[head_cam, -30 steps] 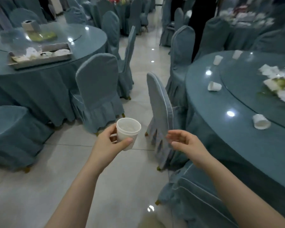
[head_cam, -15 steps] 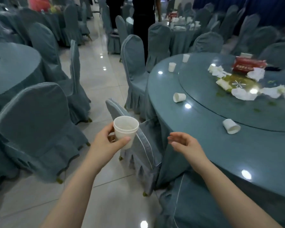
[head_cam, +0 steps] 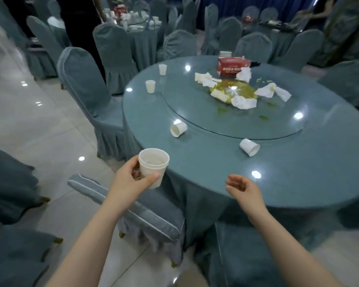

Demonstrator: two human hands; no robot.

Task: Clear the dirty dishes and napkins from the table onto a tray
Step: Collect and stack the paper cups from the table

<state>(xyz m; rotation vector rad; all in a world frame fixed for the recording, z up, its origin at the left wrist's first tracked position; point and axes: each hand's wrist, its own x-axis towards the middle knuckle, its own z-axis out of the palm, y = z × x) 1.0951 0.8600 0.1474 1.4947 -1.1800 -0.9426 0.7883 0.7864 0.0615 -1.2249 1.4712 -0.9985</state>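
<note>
Left hand: the left hand (head_cam: 133,180) grips one white cup (head_cam: 153,170), upright, held off the near-left edge of the table (head_cam: 226,162).
Right hand: the right hand (head_cam: 244,188) holds nothing; fingers loosely curled, over the near table edge.
Done: one cup collected, judging by the grip.
Left, cups: two tipped cups (head_cam: 178,129) (head_cam: 249,147) on the near side; two upright cups (head_cam: 150,86) (head_cam: 162,69) on the far left.
Left, napkins: crumpled napkins (head_cam: 244,102) on the turntable (head_cam: 195,112), around a yellow-green spill (head_cam: 233,90).
Other item: red tissue box (head_cam: 233,65) behind the spill.
Tray: not in view.
Change: view has swung right from the neighbouring table; this table now lies directly ahead and closer, hands unchanged in grip.
</note>
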